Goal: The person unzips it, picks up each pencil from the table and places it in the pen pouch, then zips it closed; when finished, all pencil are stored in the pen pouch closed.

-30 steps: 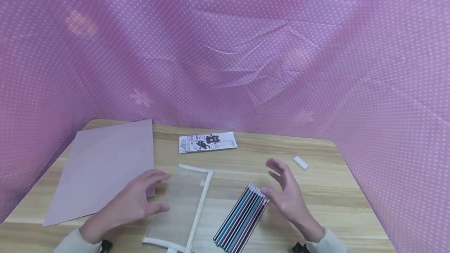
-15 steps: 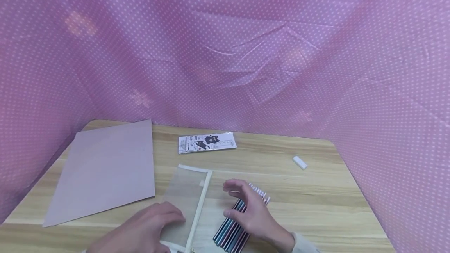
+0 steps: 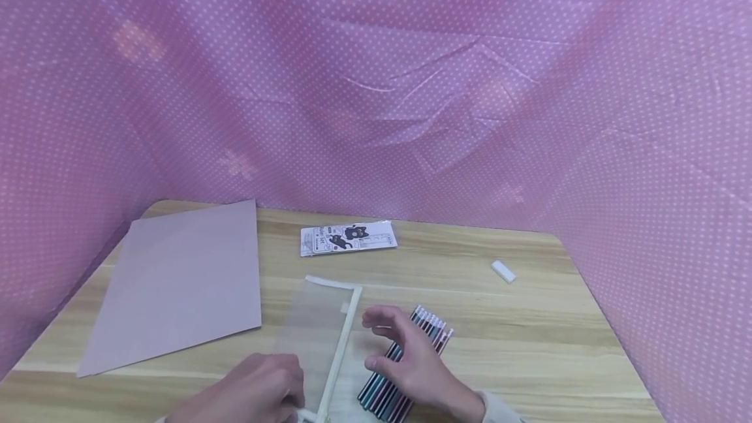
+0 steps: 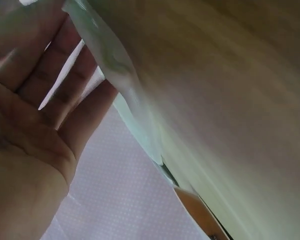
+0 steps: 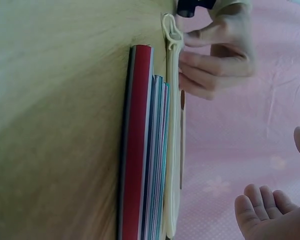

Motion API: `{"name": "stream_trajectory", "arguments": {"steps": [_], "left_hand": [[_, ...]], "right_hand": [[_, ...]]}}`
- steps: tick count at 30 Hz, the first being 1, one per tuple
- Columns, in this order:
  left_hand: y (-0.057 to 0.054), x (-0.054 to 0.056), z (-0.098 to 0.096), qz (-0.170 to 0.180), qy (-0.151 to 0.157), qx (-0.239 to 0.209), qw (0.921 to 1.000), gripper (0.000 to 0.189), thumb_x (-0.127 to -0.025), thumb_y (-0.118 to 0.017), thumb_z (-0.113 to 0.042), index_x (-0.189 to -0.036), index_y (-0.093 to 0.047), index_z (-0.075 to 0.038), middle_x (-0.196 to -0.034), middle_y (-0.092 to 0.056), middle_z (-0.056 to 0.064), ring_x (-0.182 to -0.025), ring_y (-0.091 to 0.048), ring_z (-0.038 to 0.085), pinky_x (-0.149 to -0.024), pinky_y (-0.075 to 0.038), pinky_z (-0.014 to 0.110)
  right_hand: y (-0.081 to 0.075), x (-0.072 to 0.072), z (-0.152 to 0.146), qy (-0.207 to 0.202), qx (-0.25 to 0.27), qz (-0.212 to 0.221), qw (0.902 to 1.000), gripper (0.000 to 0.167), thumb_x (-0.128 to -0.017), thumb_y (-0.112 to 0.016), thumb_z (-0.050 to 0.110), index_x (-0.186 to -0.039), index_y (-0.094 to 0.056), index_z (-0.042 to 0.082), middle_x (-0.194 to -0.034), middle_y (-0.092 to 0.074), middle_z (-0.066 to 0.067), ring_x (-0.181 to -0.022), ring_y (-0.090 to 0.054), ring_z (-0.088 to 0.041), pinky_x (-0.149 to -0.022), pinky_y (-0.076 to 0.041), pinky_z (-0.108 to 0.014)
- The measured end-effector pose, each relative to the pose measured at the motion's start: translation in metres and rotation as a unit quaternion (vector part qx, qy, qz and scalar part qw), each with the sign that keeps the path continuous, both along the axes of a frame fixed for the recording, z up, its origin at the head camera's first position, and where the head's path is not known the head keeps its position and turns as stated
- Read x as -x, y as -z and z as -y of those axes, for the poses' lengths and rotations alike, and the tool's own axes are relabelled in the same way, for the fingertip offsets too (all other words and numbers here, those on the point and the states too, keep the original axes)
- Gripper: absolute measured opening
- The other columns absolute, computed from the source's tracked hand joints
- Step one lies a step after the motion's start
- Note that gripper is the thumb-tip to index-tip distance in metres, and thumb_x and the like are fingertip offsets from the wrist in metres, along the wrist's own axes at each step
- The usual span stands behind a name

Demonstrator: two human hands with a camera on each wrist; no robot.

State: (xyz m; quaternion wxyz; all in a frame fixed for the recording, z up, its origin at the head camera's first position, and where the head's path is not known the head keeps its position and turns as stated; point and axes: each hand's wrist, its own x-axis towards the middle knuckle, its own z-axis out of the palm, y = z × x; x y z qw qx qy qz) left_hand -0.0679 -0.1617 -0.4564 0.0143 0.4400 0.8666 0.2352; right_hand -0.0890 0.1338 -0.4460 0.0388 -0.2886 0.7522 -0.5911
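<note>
A translucent mesh zip pouch (image 3: 317, 328) with white edging lies in front of me. My left hand (image 3: 258, 387) pinches its near end; in the right wrist view that hand's thumb and fingers (image 5: 210, 65) meet at the pouch's edge (image 5: 173, 150). The left wrist view shows the pouch rim (image 4: 110, 55) against the fingertips. Just right of the pouch is a bundle of striped pencils (image 3: 437, 328) with white-tipped far ends. My right hand (image 3: 414, 364) hovers over them, fingers loosely bent, holding nothing, and hides their middle.
At the left lies a large pale pink-grey sheet (image 3: 182, 286). A packaged ruler set (image 3: 348, 238) with black cat pictures sits at the back. A white eraser (image 3: 503, 271) is on the right of the wooden table (image 3: 546, 331). Dotted pink cloth (image 3: 376, 116) surrounds the table.
My left hand has come down toward the pouch's near end and now pinches it. My right hand has moved left over the pencils. The pouch has shifted slightly right.
</note>
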Motion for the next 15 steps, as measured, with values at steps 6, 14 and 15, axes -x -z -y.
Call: {"name": "stream_trajectory", "arguments": {"steps": [6, 14, 15], "left_hand": [[-0.001, 0.000, -0.004, 0.023, -0.023, -0.014, 0.9994, 0.035, -0.064, -0.067, 0.006, -0.071, -0.073, -0.028, -0.074, -0.061, -0.027, -0.067, -0.052, -0.013, -0.059, -0.039, 0.003], [-0.010, 0.002, -0.005, -0.010, -0.052, -0.076, 0.9957, 0.025, -0.076, -0.079, -0.005, -0.076, -0.071, -0.029, -0.079, -0.059, -0.026, -0.077, -0.052, -0.011, -0.067, -0.046, 0.010], [-0.013, 0.002, -0.005, -0.017, -0.055, -0.092, 0.9941, 0.025, -0.076, -0.079, -0.005, -0.076, -0.072, -0.029, -0.079, -0.059, -0.026, -0.078, -0.052, -0.010, -0.069, -0.046, 0.010]], "right_hand": [[0.000, 0.000, 0.001, -0.011, 0.010, 0.000, 0.9999, 0.060, -0.083, -0.077, 0.002, -0.137, -0.050, 0.002, -0.136, -0.056, -0.022, -0.127, -0.060, -0.027, -0.110, -0.050, -0.033], [-0.005, -0.002, 0.004, -0.015, 0.006, 0.018, 0.9997, 0.058, -0.081, -0.076, 0.000, -0.134, -0.053, 0.005, -0.133, -0.060, -0.016, -0.125, -0.062, -0.027, -0.109, -0.051, -0.033], [-0.005, -0.002, 0.005, -0.021, 0.006, 0.017, 0.9996, 0.057, -0.081, -0.076, 0.000, -0.134, -0.053, 0.005, -0.132, -0.061, -0.016, -0.124, -0.062, -0.028, -0.108, -0.052, -0.034]]}}
